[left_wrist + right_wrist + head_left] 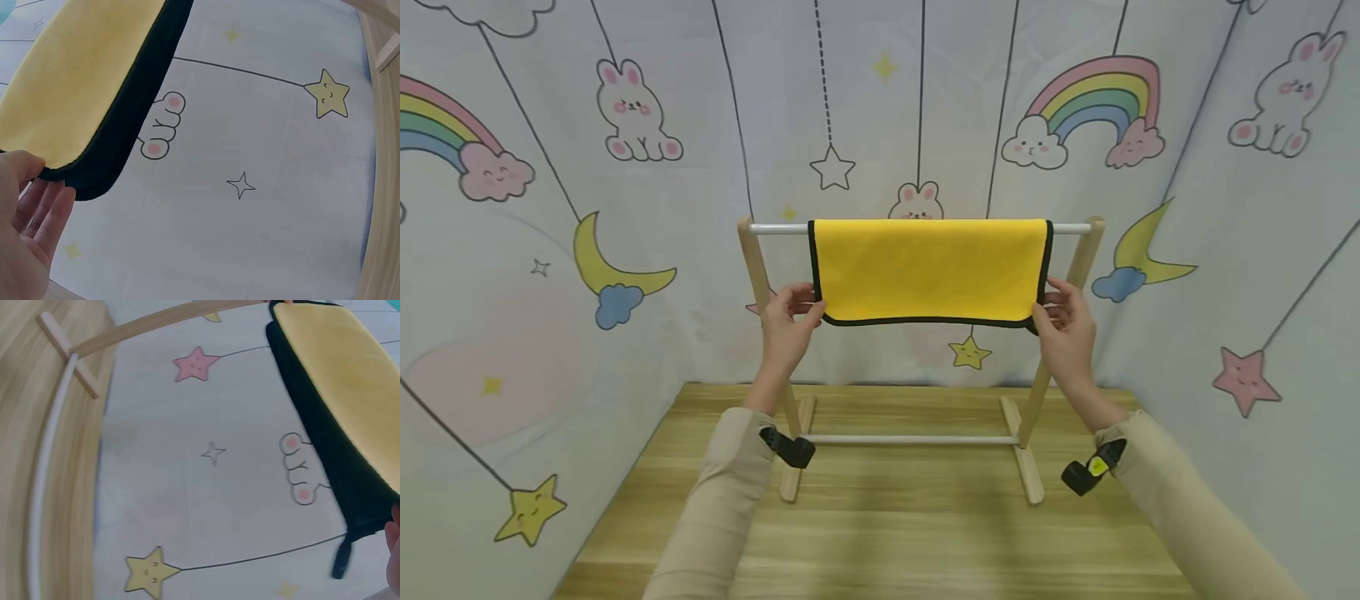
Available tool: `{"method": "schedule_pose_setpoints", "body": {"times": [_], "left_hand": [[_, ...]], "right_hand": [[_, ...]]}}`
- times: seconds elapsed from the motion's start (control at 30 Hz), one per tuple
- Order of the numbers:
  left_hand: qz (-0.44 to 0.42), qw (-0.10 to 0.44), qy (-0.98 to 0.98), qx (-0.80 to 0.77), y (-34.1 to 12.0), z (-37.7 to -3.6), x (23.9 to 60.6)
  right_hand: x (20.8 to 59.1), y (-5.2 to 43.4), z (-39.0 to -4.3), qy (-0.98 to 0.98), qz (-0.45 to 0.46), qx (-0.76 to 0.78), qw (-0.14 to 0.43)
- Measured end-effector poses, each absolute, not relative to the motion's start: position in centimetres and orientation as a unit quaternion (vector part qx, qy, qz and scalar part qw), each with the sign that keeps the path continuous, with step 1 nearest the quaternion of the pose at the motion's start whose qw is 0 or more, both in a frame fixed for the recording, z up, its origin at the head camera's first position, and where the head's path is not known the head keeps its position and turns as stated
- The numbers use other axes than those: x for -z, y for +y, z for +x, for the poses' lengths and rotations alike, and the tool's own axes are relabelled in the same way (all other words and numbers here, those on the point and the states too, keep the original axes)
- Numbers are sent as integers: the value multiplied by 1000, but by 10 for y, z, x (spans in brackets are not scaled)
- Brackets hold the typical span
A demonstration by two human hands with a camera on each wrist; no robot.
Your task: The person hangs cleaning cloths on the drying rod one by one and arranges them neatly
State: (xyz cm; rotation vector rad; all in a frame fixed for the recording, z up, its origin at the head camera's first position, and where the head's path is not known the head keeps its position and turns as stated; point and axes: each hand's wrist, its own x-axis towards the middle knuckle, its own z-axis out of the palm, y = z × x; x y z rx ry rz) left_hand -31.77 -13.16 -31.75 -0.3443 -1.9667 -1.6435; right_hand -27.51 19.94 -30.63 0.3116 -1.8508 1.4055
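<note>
A yellow towel (931, 271) with black edging hangs folded over the top rod (778, 228) of a wooden rack. At its lower left corner, my left hand (787, 329) pinches the edge, thumb in front. The left wrist view shows that thumb on the yellow face of the towel (87, 81) and the fingers beside the dark underside. My right hand (1067, 333) pinches the lower right corner. Only a few fingertips of it enter the right wrist view, by the towel's edge. There, a dark loop (342, 559) dangles from the towel's corner.
The rack's wooden legs (1033, 400) stand on a wood-grain surface (917, 533), joined low down by a white rod (910, 439). Behind and at both sides hangs a pale printed cloth backdrop (700, 192) with rabbits, stars and rainbows.
</note>
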Motion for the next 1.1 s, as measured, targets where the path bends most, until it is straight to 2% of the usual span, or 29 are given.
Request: {"method": "schedule_pose_setpoints", "body": {"times": [0.13,0.27,0.9,1.1], "left_hand": [[-137,319,-734,584,-137,-326,309],[-129,339,-741,565,-137,-329,303],[-116,349,-755,542,-130,-328,305],[-128,350,-776,510,-147,-313,317]], "right_hand": [[292,195,-281,-731,127,-534,405],[289,193,-282,-735,122,-532,403],[294,203,-282,-744,129,-512,409],[318,222,-285,-759,120,-511,385]]}}
